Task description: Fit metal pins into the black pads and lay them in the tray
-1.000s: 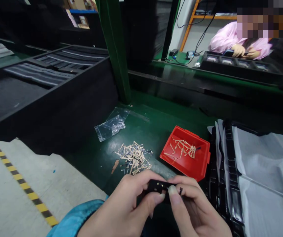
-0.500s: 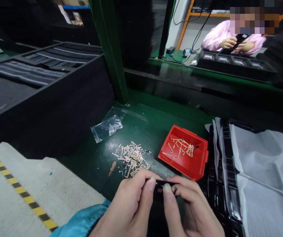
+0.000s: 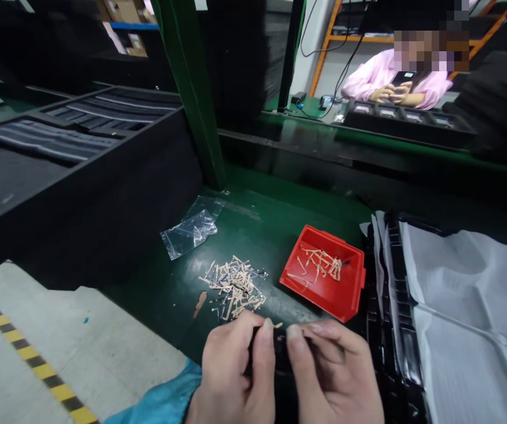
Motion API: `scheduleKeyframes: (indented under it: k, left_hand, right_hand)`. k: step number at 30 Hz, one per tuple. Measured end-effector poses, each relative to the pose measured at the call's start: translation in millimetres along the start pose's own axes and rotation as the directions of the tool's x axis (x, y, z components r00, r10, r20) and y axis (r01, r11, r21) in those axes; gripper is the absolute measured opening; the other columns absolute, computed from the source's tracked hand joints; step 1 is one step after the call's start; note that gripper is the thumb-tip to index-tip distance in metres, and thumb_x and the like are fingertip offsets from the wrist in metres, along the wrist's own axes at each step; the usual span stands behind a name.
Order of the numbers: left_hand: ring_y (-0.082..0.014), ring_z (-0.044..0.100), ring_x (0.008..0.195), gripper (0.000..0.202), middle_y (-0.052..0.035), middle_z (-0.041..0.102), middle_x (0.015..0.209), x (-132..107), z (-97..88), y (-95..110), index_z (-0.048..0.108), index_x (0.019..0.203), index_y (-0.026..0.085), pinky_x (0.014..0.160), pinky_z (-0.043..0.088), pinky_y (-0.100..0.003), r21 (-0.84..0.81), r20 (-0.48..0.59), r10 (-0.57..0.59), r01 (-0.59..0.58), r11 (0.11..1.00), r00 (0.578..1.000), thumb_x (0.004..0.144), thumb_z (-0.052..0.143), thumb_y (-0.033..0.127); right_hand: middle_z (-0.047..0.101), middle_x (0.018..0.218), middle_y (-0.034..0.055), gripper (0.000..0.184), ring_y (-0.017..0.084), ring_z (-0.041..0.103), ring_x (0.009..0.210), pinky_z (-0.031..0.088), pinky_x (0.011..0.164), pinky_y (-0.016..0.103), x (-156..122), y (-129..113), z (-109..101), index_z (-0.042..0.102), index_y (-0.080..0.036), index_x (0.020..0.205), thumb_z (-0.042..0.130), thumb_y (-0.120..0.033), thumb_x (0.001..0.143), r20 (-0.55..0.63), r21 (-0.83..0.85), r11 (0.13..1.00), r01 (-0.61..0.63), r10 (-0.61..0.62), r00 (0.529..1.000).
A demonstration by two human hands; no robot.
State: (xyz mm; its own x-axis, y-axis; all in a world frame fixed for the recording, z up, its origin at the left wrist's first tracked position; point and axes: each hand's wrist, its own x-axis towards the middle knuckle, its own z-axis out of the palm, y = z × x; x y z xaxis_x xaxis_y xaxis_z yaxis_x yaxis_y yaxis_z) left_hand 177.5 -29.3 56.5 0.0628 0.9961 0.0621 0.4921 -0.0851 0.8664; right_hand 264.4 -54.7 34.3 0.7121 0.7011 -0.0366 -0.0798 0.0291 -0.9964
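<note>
Both thumbs press on a small black part (image 3: 281,348) whose exact kind I cannot make out. My left hand (image 3: 239,365) is closed round its left side, and my right hand (image 3: 328,368) grips it from the right. A tiny pale piece shows at its top edge between the thumbs. Beyond my fingers lies a pile of small beige and dark flex cables (image 3: 235,285) on the green table (image 3: 253,235). To the right, a red bin (image 3: 345,294) holds several more beige strips (image 3: 324,262). Most of the black part is hidden by my fingers.
Clear plastic bags (image 3: 191,231) lie behind the pile. Black trays with white sheets (image 3: 456,282) are stacked at the right. A large black box (image 3: 103,194) stands at the left, beside a green post (image 3: 195,100). Across the bench, a person in pink sleeves (image 3: 368,76) handles a dark device.
The black part has tilted in my hands, and my right fingers have shifted over it. A small dark end beside my right fingers no longer shows. The person opposite has moved their hands together.
</note>
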Motion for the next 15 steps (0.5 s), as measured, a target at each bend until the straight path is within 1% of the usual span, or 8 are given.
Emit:
scheduleKeyframes:
  k: [2,3,4,6,8,11,13,15]
  left_hand:
    - [-0.0123,0.050,0.051,0.029,0.0023,0.054,0.060,2.1,-1.6,3.9,0.057,0.077,0.023,0.048,0.034,-0.024,-0.030,0.042,0.026,-0.025,0.999,0.999,0.105,0.048,0.025]
    - [-0.0119,0.051,0.049,0.030,0.0026,0.055,0.059,3.2,-3.0,5.3,0.057,0.078,0.023,0.047,0.035,-0.024,-0.046,0.073,0.035,-0.032,0.998,0.997,0.106,0.045,0.026]
    - [-0.0116,0.052,0.048,0.031,0.0029,0.056,0.058,4.2,-4.9,5.9,0.058,0.079,0.023,0.047,0.036,-0.023,-0.054,0.096,0.048,-0.043,0.998,0.994,0.107,0.044,0.026]
    - [-0.0115,0.060,0.050,0.028,0.0032,0.063,0.061,5.0,-9.7,4.3,0.061,0.084,0.024,0.050,0.042,-0.022,-0.053,0.113,0.117,-0.112,0.992,0.987,0.106,0.045,0.023]
    - [-0.0120,0.069,0.059,0.022,0.0037,0.072,0.071,4.6,-16.0,-0.5,0.065,0.095,0.026,0.059,0.050,-0.021,-0.051,0.121,0.251,-0.246,0.968,0.960,0.103,0.048,0.016]
    - [-0.0151,0.077,0.072,0.025,0.0020,0.082,0.091,1.6,-27.3,-8.5,0.066,0.114,0.030,0.070,0.056,-0.023,-0.025,0.144,0.474,-0.476,0.879,0.869,0.101,0.053,0.012]
    - [-0.0186,0.079,0.077,0.025,-0.0008,0.084,0.100,-3.3,-33.6,-10.2,0.068,0.116,0.031,0.072,0.058,-0.028,0.033,0.162,0.531,-0.543,0.839,0.832,0.101,0.057,0.015]
    - [-0.0202,0.079,0.076,0.023,-0.0015,0.084,0.101,-11.0,-36.2,-8.1,0.069,0.115,0.032,0.072,0.060,-0.030,0.027,0.170,0.510,-0.521,0.853,0.843,0.100,0.061,0.017]
  right_hand:
    - [0.080,0.080,-0.0011,0.022,0.012,0.078,0.068,0.062,0.065,0.016,0.0,-0.8,-4.1,0.062,-0.024,0.106,0.078,-0.030,0.092,-0.009,-0.017,1.000,0.006,-0.006,1.000]
    - [0.081,0.082,-0.0007,0.020,0.013,0.079,0.068,0.063,0.066,0.017,-0.2,-0.4,-6.1,0.064,-0.024,0.106,0.078,-0.027,0.092,-0.021,-0.040,0.998,0.058,-0.058,0.998]
    - [0.082,0.084,-0.0005,0.018,0.014,0.079,0.069,0.064,0.069,0.020,-0.3,0.7,-8.1,0.068,-0.025,0.106,0.078,-0.023,0.091,-0.025,-0.071,0.987,0.141,-0.143,0.989]
    - [0.082,0.089,-0.0006,0.018,0.015,0.079,0.074,0.064,0.075,0.025,1.1,3.5,-12.6,0.075,-0.027,0.103,0.077,-0.015,0.090,0.017,-0.144,0.929,0.340,-0.342,0.940]
    - [0.081,0.090,-0.0009,0.023,0.016,0.077,0.076,0.063,0.074,0.028,6.7,5.6,-19.1,0.079,-0.029,0.102,0.072,-0.009,0.091,0.122,-0.171,0.854,0.492,-0.477,0.870]
    - [0.078,0.090,0.0011,0.029,0.016,0.076,0.077,0.062,0.067,0.027,22.0,4.5,-33.0,0.075,-0.025,0.106,0.064,-0.003,0.091,0.327,-0.097,0.768,0.634,-0.577,0.749]
    - [0.076,0.091,0.0035,0.022,0.017,0.076,0.081,0.064,0.067,0.028,31.2,2.4,-41.0,0.071,-0.022,0.099,0.064,-0.003,0.091,0.450,-0.033,0.699,0.715,-0.628,0.635]
    - [0.072,0.086,0.0034,0.010,0.017,0.076,0.079,0.065,0.065,0.029,33.8,2.2,-43.4,0.068,-0.021,0.090,0.064,-0.013,0.096,0.469,0.009,0.620,0.784,-0.695,0.545]
